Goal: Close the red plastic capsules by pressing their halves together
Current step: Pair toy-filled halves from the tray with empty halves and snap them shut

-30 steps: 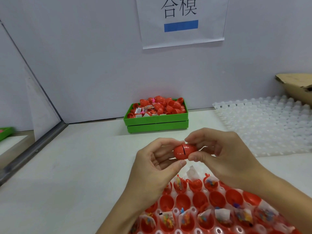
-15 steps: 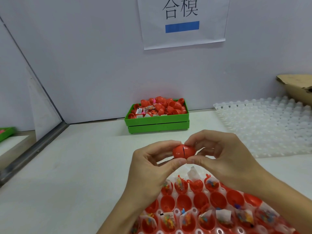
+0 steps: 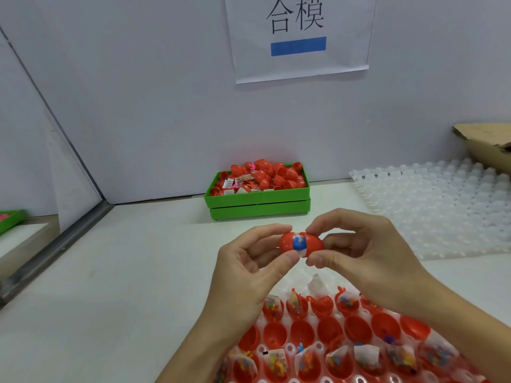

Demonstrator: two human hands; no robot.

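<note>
Both my hands hold one red capsule (image 3: 301, 242) in mid-air above the table. My left hand (image 3: 249, 275) pinches its left half between thumb and forefinger. My right hand (image 3: 367, 255) pinches the right half the same way. The two halves stand apart at the front, and a small bag with a blue toy shows in the gap. Below my hands lies a white holed tray (image 3: 290, 348) with rows of open red capsule halves (image 3: 329, 331), several of them holding little bags of coloured toys.
A green bin (image 3: 257, 201) heaped with red capsules stands at the back wall. A translucent tray (image 3: 442, 205) lies at the right, a cardboard box (image 3: 489, 145) behind it. A paper sign (image 3: 298, 37) hangs on the wall. A metal rail (image 3: 55, 244) runs along the left.
The capsule showed only a thin slit before; now its halves gape and the bag with the blue toy shows between them. Both hands stay in about the same place.
</note>
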